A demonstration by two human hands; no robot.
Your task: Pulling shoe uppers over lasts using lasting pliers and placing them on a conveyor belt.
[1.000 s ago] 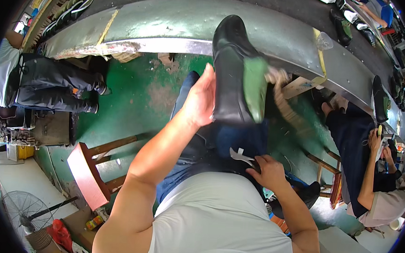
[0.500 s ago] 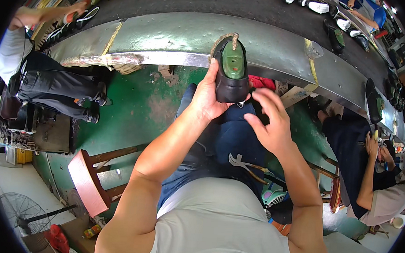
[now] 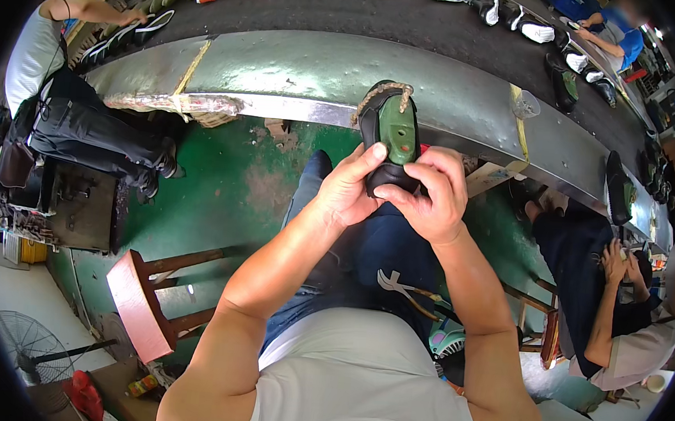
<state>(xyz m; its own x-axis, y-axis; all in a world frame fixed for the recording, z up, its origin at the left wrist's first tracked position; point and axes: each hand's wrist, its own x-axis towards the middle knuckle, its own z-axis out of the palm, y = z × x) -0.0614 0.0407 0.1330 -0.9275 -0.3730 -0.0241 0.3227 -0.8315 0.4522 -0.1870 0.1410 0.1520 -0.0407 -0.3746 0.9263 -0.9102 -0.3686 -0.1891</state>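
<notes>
In front of the bench edge I hold a black shoe upper (image 3: 391, 181) stretched over a green shoe last (image 3: 398, 133). A cord loop (image 3: 399, 86) passes through the far end of the last. My left hand (image 3: 349, 181) is closed around the left side, its thumb on top beside the last. Closed on the near right part of the upper is my right hand (image 3: 439, 192), thumb and fingers pinching the black material. Its fingers hide some of the edge. Pincers (image 3: 395, 282) with a metal head lie on my lap.
A metal-edged bench (image 3: 285, 66) curves across the front, with a dark belt (image 3: 312, 13) carrying several shoes behind it. A co-worker (image 3: 38, 64) stands at the left; another (image 3: 620, 308) sits at the right. A wooden stool (image 3: 139, 306) and a fan (image 3: 19, 345) are at lower left.
My right hand, earlier apart and open, has come in and closed on the upper's near end. My left thumb has moved onto the top. The shoe's near end has tipped down.
</notes>
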